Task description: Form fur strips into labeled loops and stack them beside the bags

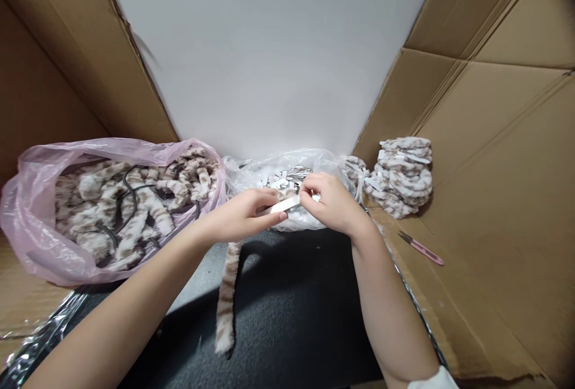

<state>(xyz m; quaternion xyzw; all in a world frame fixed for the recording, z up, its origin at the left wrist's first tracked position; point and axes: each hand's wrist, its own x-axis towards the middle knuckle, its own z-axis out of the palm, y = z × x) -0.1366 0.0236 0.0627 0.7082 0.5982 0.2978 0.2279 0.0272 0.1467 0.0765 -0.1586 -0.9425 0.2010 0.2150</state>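
My left hand grips a furry brown-and-white striped strip, whose free end hangs down over the black surface. A small white tag lies between both hands, its left part at my left fingers. The fingertips of my right hand pinch the tag's right end. Behind the hands a clear plastic bag lies open with many white and dark tags in it.
At the left, a pink plastic bag holds furry pieces and dark cords. Bundled furry strips are stacked at the right, with pink-handled snips lying on cardboard nearby. A black surface lies below the hands.
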